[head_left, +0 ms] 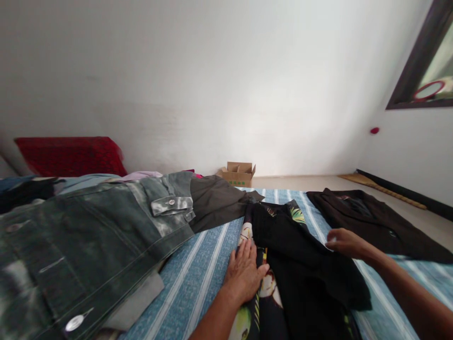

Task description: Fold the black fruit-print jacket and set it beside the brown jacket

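Observation:
My left hand [244,271] lies flat on a black garment with a floral print [271,283], fingers stretched out. A plain black piece of cloth [297,255] lies over the right part of the printed garment; whether it belongs to the same garment I cannot tell. Just right of this cloth is my right hand [345,242], its fingers curled together in a pinch. A small pale spot shows at those fingertips, too small to name. Both garments rest on a blue sheet with white stripes [193,269].
A grey-green denim jacket [106,226] covers the left side, with a dark grey garment [219,198] beside it. A dark brown garment [371,219] lies at the right. Beyond the sheet stand a cardboard box [239,177] and a red cloth-covered object [71,156] by the wall.

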Tool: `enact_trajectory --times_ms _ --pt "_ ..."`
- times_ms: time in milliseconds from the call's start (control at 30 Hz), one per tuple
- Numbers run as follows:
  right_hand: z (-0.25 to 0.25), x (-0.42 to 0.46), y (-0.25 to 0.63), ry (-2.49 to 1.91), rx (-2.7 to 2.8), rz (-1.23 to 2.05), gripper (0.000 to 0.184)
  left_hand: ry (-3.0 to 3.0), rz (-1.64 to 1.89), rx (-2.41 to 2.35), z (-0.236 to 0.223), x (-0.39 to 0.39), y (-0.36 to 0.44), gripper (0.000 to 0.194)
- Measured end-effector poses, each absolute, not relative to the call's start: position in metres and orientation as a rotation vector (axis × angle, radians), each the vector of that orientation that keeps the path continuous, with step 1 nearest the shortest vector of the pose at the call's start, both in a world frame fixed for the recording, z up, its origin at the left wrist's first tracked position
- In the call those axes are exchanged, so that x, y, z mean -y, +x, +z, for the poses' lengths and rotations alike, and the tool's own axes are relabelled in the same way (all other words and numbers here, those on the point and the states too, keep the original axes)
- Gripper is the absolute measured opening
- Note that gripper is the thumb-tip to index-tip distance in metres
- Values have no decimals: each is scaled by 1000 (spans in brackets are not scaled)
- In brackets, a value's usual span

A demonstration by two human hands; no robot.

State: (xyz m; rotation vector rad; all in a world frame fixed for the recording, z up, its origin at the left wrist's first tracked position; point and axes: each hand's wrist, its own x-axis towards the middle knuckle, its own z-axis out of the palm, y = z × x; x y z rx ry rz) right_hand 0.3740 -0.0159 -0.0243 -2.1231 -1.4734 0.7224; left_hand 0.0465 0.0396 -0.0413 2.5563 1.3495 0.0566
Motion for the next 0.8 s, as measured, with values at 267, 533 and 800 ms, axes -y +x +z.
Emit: enact_trajectory --times_ms 267,533,800 --pt "4 -102 270 -1986 1684 436 28 2525 121 -1322 -45 -40 45 70" --pt "-21 -185 235 -2128 1337 624 36 2516 220 -1312 -61 -40 41 73" --pt "-30 -192 239 -2037 1048 1074 31 2499 242 -1287 -63 -37 42 72"
